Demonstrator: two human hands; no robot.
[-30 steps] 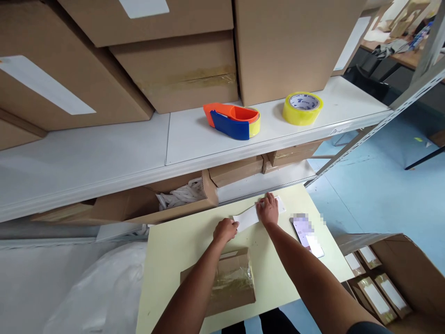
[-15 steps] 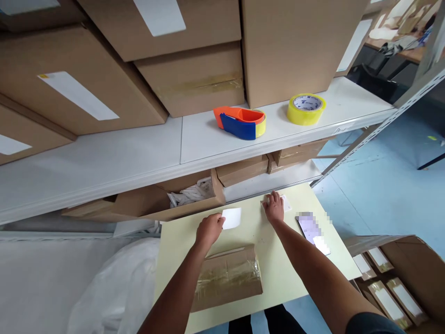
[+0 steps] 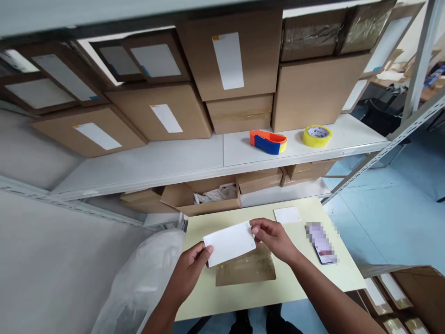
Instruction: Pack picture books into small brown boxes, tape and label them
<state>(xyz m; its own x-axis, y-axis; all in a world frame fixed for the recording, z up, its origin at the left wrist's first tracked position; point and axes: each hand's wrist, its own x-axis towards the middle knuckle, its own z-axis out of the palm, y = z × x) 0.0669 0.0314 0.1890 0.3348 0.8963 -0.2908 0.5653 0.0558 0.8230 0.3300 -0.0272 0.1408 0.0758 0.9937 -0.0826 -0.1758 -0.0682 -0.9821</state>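
Observation:
A white paper label (image 3: 230, 244) is stretched between my two hands above the table (image 3: 295, 278). My left hand (image 3: 190, 266) pinches its left end, thumb on top. At the right end, the fingers of my right hand (image 3: 273, 235) are closed on the label's upper corner. Beneath it lies a brown cardboard box (image 3: 246, 269) with shiny clear tape over it, partly hidden by the label. Another white label or small stack (image 3: 287, 214) rests on the table beyond my right hand. A phone (image 3: 321, 243) lies to the right.
On the shelf (image 3: 174, 157) ahead are an orange and blue tape dispenser (image 3: 267, 142), a yellow tape roll (image 3: 317, 136) and large cartons (image 3: 306, 93). An open carton (image 3: 201, 204) sits below. At lower right is a box of labelled packages (image 3: 396, 292); a plastic bag (image 3: 146, 273) is left.
My right hand has left the label stack and moved left to grip the label's other end. My left hand has come nearer with the label, now over the box. The view has tilted up.

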